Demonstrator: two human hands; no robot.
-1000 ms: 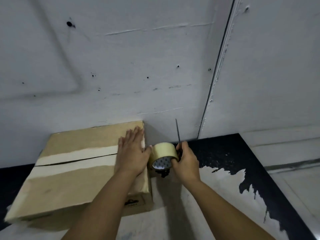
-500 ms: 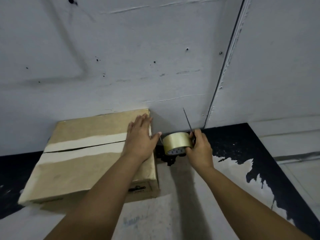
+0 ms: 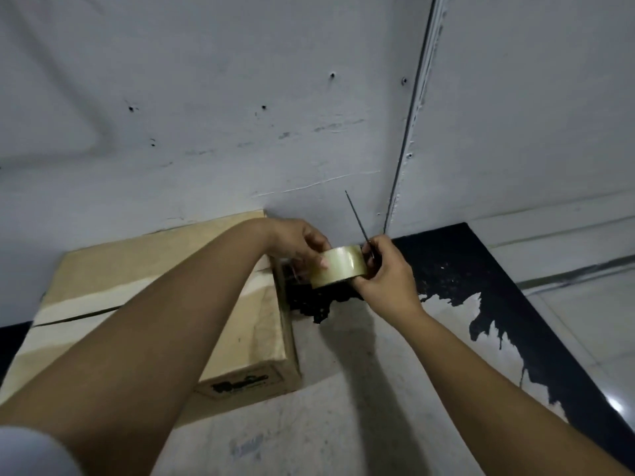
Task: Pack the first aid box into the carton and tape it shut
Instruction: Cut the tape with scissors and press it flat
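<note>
A brown carton (image 3: 113, 269) lies closed on the table against the wall, with a pale strip of tape along its top seam. Just right of its far corner, both hands hold a roll of clear tape (image 3: 338, 267). My left hand (image 3: 299, 240) grips the roll's left side with the thumb on the tape face. My right hand (image 3: 386, 271) holds the right side together with a thin dark blade (image 3: 355, 216) that points up toward the wall. The first aid box is not in sight.
A grey wall (image 3: 240, 115) stands right behind the carton, with a vertical seam (image 3: 409, 132) at the right. The table top (image 3: 343, 424) is worn white with black patches (image 3: 481, 269). Its right edge drops to a tiled floor (image 3: 584, 321).
My left hand has lifted off the carton's top and moved right onto the tape roll. The roll and right hand stay by the carton's far right corner.
</note>
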